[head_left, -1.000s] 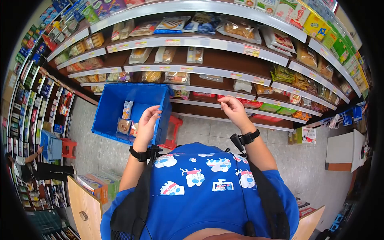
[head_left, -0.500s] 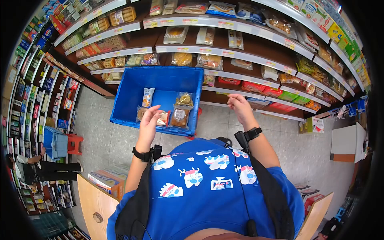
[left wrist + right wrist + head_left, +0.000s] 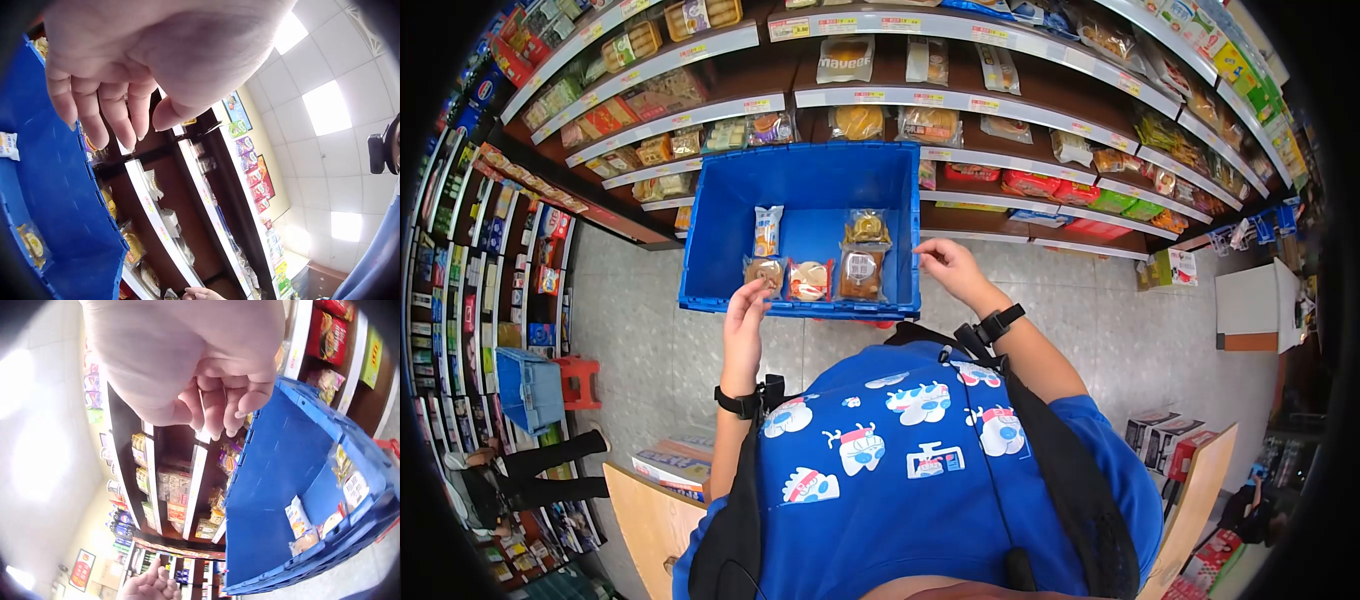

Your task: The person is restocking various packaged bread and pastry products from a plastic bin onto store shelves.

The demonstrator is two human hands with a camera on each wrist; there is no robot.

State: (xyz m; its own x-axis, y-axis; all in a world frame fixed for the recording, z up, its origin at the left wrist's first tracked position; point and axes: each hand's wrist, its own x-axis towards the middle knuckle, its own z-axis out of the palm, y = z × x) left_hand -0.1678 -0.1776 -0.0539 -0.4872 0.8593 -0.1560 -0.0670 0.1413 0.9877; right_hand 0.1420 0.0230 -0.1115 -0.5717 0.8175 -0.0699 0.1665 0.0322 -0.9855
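Head view: the blue crate (image 3: 800, 190) sits upper centre, snack packets (image 3: 862, 270) inside. The left hand (image 3: 747, 303) hovers at its near rim, fingers loosely curled, empty; the right hand (image 3: 945, 265) at its right corner, likewise empty.

Left wrist view: left hand (image 3: 144, 56) fills the top, relaxed, crate (image 3: 56, 206) lower left.

Right wrist view: right hand (image 3: 200, 362) up top, fingers loosely bent, crate (image 3: 281, 487) lower right.

Crate (image 3: 820, 185) sits just ahead of both hands, w/ shelves (image 3: 960, 100) behind it. Left hand (image 3: 745, 305) hangs at crate's near rim, left part; bun packet (image 3: 764, 271) just beyond its fingertips, inside. Right hand (image 3: 945, 265) is beside crate's near right corner; cake packet (image 3: 861, 272) just left of it, in crate. Wafer packet (image 3: 768, 230) lies farther in, ahead of left hand.
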